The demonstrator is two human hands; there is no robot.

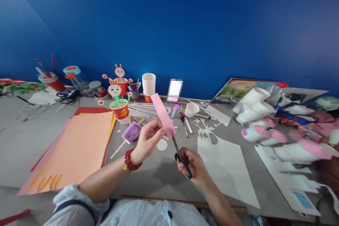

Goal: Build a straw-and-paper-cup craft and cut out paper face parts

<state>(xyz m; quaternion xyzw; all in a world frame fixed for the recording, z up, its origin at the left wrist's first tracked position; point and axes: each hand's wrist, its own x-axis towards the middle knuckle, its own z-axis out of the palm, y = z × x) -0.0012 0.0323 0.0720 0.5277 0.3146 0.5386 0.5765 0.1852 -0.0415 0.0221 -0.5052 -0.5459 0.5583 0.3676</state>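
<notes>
Above the table my left hand (150,137) pinches a long strip of pink paper (161,110) near its lower end. My right hand (192,165) grips black-handled scissors (182,162), whose blades meet the lower edge of the strip. A rounded edge shows on the paper beside the blades. Below the hands lies a small white paper disc (162,144). Left of my left hand, a purple paper cup (131,132) rests on its side with a white stick.
Coloured paper sheets (76,144) are stacked at left, near rabbit-faced cup figures (119,109). Pens (187,123) and a white cup (191,109) stand behind the hands. Cut white paper (225,162) lies at right, beside a power strip (302,199) and white paper tubes (254,104).
</notes>
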